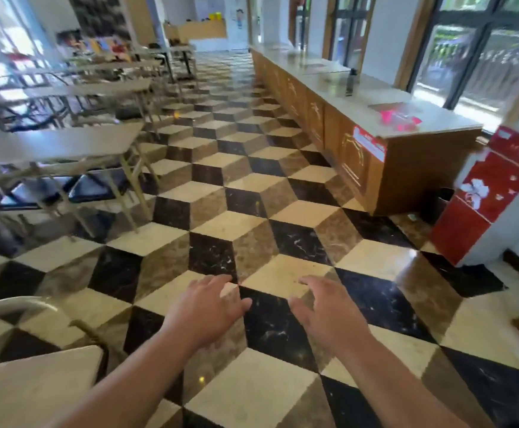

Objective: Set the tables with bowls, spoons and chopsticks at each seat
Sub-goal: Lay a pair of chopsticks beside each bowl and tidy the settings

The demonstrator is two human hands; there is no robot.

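My left hand (207, 307) and my right hand (321, 307) are stretched out side by side over the tiled floor, palms down, fingers relaxed, holding nothing. A row of pale dining tables runs along the left, the nearest full one (57, 143) with dark stools beneath it. A corner of another table (32, 387) shows at the bottom left. No bowls, spoons or chopsticks can be made out in this blurred view.
A long wooden counter (385, 156) with a pale top lines the right side, carrying a dark bottle (351, 81) and pink items (402, 117). A red cabinet (483, 196) stands past its near end. A wide aisle of cube-patterned floor (236, 186) runs between tables and counter.
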